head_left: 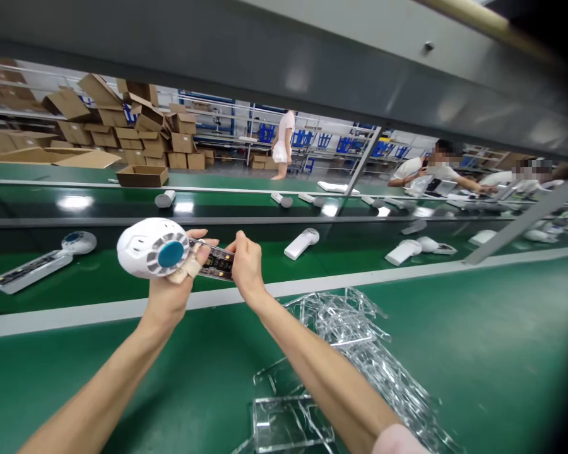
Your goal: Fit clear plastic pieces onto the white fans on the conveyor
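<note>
A white device [139, 248] with a round vented head and a blue disc is held up over the near conveyor edge. My left hand [175, 284] is wrapped round its neck from below, with pale coverings on some fingers. The handle shows a dark circuit board [218, 263] and extends to the right. At the handle's far end my right hand [247, 263] is closed, fingertips pinching the end. A similar device [38, 268] with its board exposed lies on the green belt at the left. Several clear plastic parts [350, 328] are heaped beneath my right forearm.
White devices [303, 244] lie along the green belt [345, 252]. A metal beam [265, 63] crosses overhead, with a slanted post [525, 221] at right. Cardboard boxes [142, 135] are stacked behind. One person [284, 139] stands beyond; others sit at far right.
</note>
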A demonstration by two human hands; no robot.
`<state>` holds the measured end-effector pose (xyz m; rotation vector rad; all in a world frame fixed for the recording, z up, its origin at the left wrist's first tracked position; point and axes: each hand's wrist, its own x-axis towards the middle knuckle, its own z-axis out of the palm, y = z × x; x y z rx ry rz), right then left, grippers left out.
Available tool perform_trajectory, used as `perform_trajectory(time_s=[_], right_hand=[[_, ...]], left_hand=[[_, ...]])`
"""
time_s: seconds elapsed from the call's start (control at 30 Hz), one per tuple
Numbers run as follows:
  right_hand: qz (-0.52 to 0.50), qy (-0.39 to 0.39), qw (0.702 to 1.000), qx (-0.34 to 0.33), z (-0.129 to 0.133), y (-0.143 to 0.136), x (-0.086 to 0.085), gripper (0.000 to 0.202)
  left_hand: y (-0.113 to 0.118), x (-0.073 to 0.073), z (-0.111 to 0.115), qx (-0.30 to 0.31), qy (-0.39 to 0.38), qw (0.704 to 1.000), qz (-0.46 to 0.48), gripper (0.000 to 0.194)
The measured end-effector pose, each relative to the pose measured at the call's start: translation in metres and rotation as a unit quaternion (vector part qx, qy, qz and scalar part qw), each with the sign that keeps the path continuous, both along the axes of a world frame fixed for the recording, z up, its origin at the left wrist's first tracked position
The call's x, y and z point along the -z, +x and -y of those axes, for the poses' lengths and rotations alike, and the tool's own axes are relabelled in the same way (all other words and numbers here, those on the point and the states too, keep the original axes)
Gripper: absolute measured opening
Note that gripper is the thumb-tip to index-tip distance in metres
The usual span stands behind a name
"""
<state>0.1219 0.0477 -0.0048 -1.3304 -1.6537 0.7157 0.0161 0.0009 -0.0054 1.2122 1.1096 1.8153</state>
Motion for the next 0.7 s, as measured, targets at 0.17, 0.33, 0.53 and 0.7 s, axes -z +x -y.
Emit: perform_trajectory(time_s=[0.17,0.33,0.53,0.7], right_hand=[[0.284,-0.032,0.946,-0.152,0.002,0.059,-0.016,0.029],[0.486,-0.113,0.841,-0.209,-0.001,0.136,-0.002,0.031],[0.528,-0.111,0.801,-0.259,0.004,0.152,0.019,0.025],[0.356,-0.036,0.88,-0.313,0.025,0.13,0.001,0.036]], left_hand=[[-0.079,0.008,-0.039,-0.014,-0.217,0.975,-0.053,0.057],[-0.179,0.022,-0.065,-0.145,-0.329,0.914,-0.189,0.049],[-0.174,0.046,-0.062,-0.284,-0.284,0.827,-0.393,0.051],[-0.147,0.068,-0.07,-0.113,-0.441,0.872,-0.179,0.057]])
